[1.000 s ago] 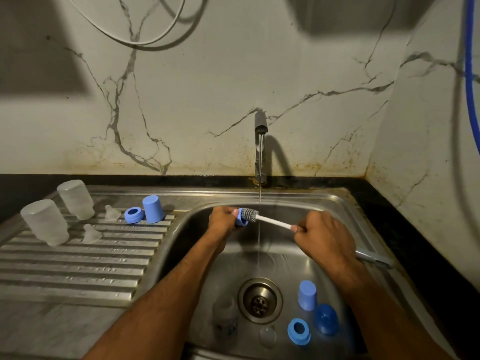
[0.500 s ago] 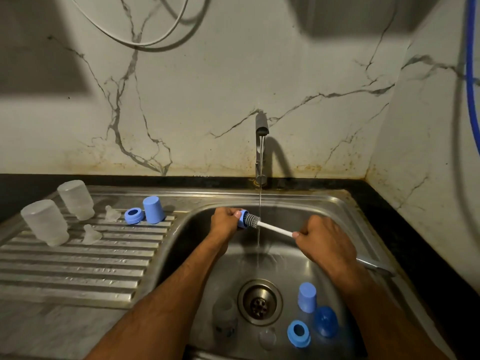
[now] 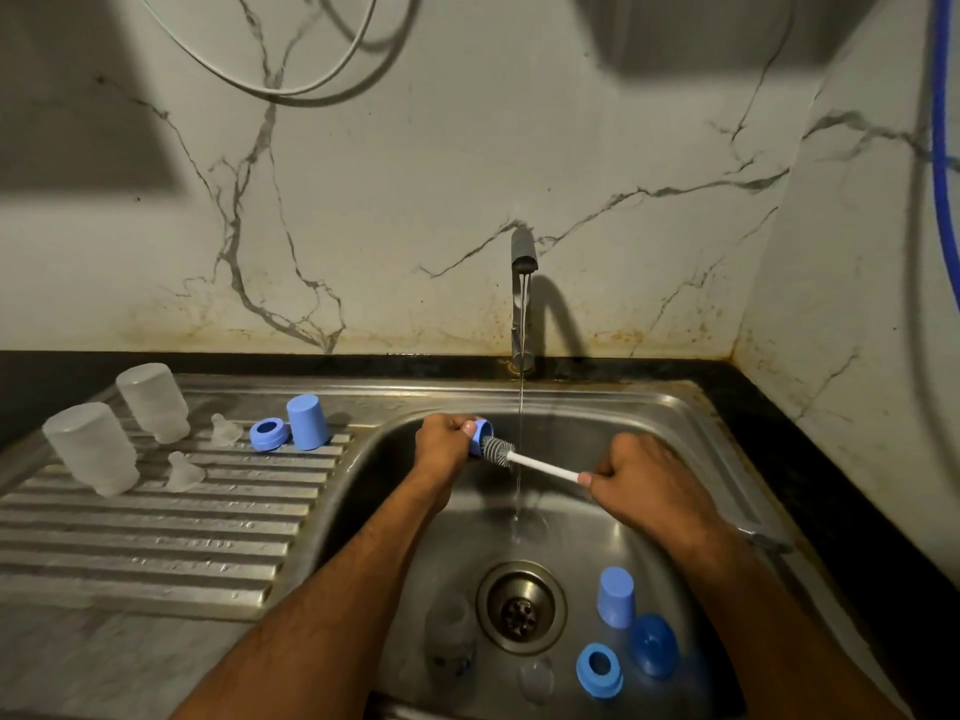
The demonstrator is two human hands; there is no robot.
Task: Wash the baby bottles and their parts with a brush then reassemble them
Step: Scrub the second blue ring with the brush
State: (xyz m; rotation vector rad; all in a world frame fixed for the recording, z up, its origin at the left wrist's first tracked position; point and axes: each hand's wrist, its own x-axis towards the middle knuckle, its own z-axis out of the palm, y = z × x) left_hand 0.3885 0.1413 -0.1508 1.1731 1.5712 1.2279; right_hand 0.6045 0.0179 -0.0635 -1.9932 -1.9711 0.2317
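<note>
Three blue parts (image 3: 615,597) in sink (image 3: 691,423)

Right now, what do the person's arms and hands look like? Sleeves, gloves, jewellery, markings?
Both forearms are bare, with no sleeve in view. The left hand and right hand wear no gloves. No watch, bracelet or ring shows on either wrist or on the visible fingers. No tattoos, bandages or other markings are visible. The forearms show some hair. The light is dim, so fine detail could be missed.

Three bottles (image 3: 91,446) – three caps (image 3: 308,422)
</note>
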